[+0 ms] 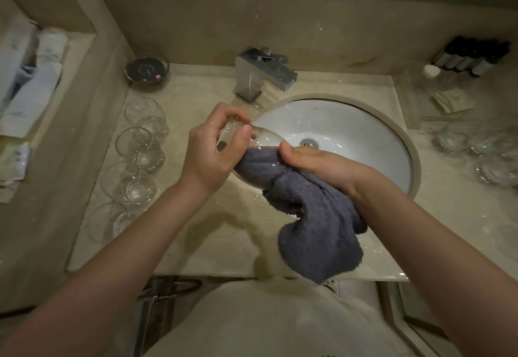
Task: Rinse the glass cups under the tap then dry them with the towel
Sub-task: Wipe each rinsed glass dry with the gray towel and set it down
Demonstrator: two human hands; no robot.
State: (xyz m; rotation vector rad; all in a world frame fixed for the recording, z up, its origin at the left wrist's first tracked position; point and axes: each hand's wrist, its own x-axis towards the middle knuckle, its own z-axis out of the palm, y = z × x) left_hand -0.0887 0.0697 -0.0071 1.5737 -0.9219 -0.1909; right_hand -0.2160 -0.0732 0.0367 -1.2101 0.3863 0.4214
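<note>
Glass cup tilted on side above sink left rim, grey towel stuffed inside. Left hand pinches cup base. Right hand grips towel, thumb on rim. Four cups left on counter; tap behind.

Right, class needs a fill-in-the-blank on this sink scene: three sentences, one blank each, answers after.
1. The right hand pushes a ____ towel into the glass cup.
2. The left hand holds the cup by its ____.
3. From the tap, ____ water runs into the sink.

Missing words: grey; base; no
</note>
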